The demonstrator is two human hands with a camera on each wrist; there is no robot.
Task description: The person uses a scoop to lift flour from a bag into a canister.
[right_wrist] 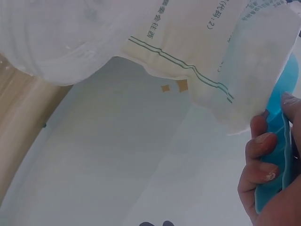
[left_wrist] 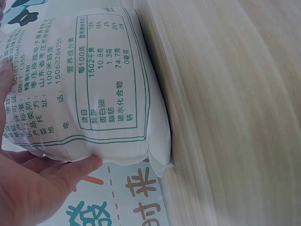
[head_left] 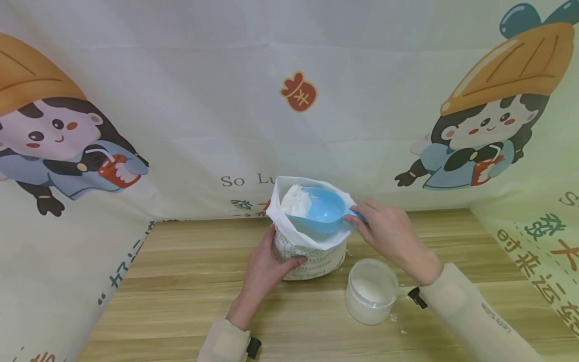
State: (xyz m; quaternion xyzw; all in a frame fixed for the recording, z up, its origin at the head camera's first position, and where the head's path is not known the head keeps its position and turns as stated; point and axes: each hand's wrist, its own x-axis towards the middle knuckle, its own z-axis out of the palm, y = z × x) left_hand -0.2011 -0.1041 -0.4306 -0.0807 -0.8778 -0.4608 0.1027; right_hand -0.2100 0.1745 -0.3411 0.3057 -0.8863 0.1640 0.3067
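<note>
A white bag of flour [head_left: 312, 264] stands upright on the table with its top open, printed with green lettering in the left wrist view. Its near left side is gripped by my left hand [head_left: 264, 266], thumb in front and fingers round the side. With my right hand [head_left: 389, 234] I hold a light blue scoop [head_left: 326, 207] by its handle, the bowl lying inside the bag's mouth. White flour [head_left: 296, 201] is heaped at the scoop's far left end. The right wrist view shows fingers curled round the blue handle [right_wrist: 277, 165].
A clear round jar [head_left: 372, 291] with white contents stands on the wooden table [head_left: 181, 281], right of the bag and below my right forearm. Small white specks lie beside it. A printed cloth backdrop [head_left: 217, 100] rises behind and on both sides.
</note>
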